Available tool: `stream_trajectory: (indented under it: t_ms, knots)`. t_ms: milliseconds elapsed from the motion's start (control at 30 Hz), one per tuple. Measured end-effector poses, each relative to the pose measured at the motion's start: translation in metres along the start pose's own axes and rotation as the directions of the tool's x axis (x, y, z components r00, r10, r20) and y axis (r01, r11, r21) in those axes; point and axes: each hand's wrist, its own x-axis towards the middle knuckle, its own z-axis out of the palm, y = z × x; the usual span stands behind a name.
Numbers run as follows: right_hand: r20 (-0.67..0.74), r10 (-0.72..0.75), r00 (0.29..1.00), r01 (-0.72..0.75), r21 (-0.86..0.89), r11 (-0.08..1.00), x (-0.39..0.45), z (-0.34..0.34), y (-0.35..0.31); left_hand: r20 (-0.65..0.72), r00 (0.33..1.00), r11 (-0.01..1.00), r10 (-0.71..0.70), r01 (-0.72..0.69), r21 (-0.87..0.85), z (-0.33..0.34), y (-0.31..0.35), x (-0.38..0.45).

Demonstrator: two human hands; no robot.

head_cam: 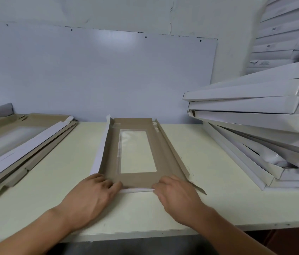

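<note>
A flat, unfolded cardboard box blank [165,153] lies brown side up in the middle of the pale table [218,181]. It has a clear plastic window [137,151] and its long side flaps are raised. My left hand [91,194] and my right hand [176,194] are at its near end. Each hand's fingers curl over the near end flap [137,190], which is turned up so its white edge shows between them.
A pile of more flat windowed blanks [22,146] lies at the left. A leaning stack of folded white boxes [255,115] fills the right side, with more stacked behind [284,34]. A white panel [99,76] lines the wall behind.
</note>
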Motion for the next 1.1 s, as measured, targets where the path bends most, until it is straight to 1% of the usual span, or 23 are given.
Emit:
stream_trajectory:
  t_ms: [67, 133, 167, 233, 267, 333, 400, 467, 567, 633, 700, 733, 800, 833, 867, 900, 933, 1000, 1033, 1100]
  knots:
    - [0.036, 0.061, 0.998, -0.062, 0.021, 0.998, 0.009, -0.001, 0.0, 0.049, 0.995, 0.996, -0.088, 0.088, -0.003, -0.004, 0.001, 0.007]
    - [0.092, 0.118, 0.989, -0.126, 0.09, 0.988, 0.019, -0.001, -0.001, 0.048, 0.986, 0.987, -0.159, 0.16, -0.025, -0.003, 0.008, 0.014]
    - [0.115, 0.124, 0.986, -0.137, 0.112, 0.984, 0.022, 0.0, -0.005, 0.042, 0.985, 0.985, -0.169, 0.171, -0.038, -0.002, 0.014, 0.018]
    - [0.122, 0.093, 0.988, -0.107, 0.111, 0.988, 0.026, 0.005, -0.013, 0.044, 0.984, 0.984, -0.17, 0.172, -0.048, 0.011, 0.028, 0.025]
    - [0.141, 0.074, 0.987, -0.089, 0.103, 0.991, 0.027, 0.01, -0.016, 0.117, 0.975, 0.973, -0.19, 0.203, -0.109, 0.02, 0.035, 0.027]
    - [0.243, 0.036, 0.969, -0.068, 0.125, 0.99, 0.028, 0.017, -0.023, 0.293, 0.944, 0.925, -0.155, 0.242, -0.292, 0.03, 0.04, 0.026]
    - [0.365, 0.037, 0.93, -0.105, 0.168, 0.98, 0.029, 0.022, -0.025, 0.446, 0.891, 0.864, -0.083, 0.287, -0.413, 0.029, 0.037, 0.024]
    - [0.409, 0.051, 0.911, -0.123, 0.153, 0.981, 0.029, 0.021, -0.021, 0.512, 0.858, 0.85, -0.037, 0.296, -0.435, 0.025, 0.033, 0.021]
    - [0.43, 0.068, 0.9, -0.09, 0.032, 0.995, 0.025, 0.017, -0.012, 0.576, 0.818, 0.87, 0.009, 0.278, -0.408, 0.019, 0.026, 0.021]
    - [0.435, 0.105, 0.894, -0.094, -0.047, 0.994, 0.021, 0.014, -0.002, 0.597, 0.802, 0.871, -0.014, 0.304, -0.387, 0.018, 0.021, 0.017]
    - [0.453, 0.108, 0.885, -0.086, -0.068, 0.994, 0.017, 0.008, 0.005, 0.566, 0.823, 0.9, -0.059, 0.289, -0.326, 0.018, 0.018, 0.013]
    - [0.467, 0.089, 0.88, -0.077, -0.043, 0.996, 0.018, 0.004, 0.009, 0.503, 0.859, 0.92, -0.093, 0.267, -0.286, 0.018, 0.018, 0.015]
    - [0.469, 0.056, 0.881, -0.115, 0.099, 0.988, 0.026, -0.01, 0.018, 0.278, 0.948, 0.937, -0.157, 0.232, -0.26, 0.017, 0.024, 0.025]
    - [0.424, 0.068, 0.903, -0.158, 0.18, 0.971, 0.031, -0.017, 0.025, 0.182, 0.968, 0.926, -0.172, 0.222, -0.307, 0.015, 0.028, 0.032]
    - [0.346, 0.102, 0.933, -0.19, 0.233, 0.954, 0.038, -0.024, 0.034, 0.101, 0.983, 0.907, -0.154, 0.182, -0.379, 0.014, 0.032, 0.038]
    - [0.256, 0.155, 0.954, -0.223, 0.263, 0.939, 0.044, -0.029, 0.044, 0.055, 0.992, 0.891, -0.117, 0.129, -0.435, 0.013, 0.036, 0.043]
    - [0.183, 0.222, 0.958, -0.266, 0.272, 0.925, 0.048, -0.032, 0.057, 0.04, 0.996, 0.88, -0.076, 0.086, -0.467, 0.013, 0.041, 0.046]
    - [0.115, 0.314, 0.942, -0.334, 0.263, 0.905, 0.051, -0.035, 0.083, 0.01, 1.0, 0.874, -0.025, 0.027, -0.486, 0.012, 0.045, 0.045]
    - [0.131, 0.305, 0.943, -0.327, 0.214, 0.921, 0.05, -0.035, 0.097, 0.005, 1.0, 0.87, -0.005, 0.007, -0.493, 0.01, 0.044, 0.042]
    - [0.232, 0.238, 0.943, -0.243, -0.007, 0.97, 0.047, -0.032, 0.118, 0.006, 0.998, 0.839, 0.055, -0.043, -0.542, 0.005, 0.034, 0.032]
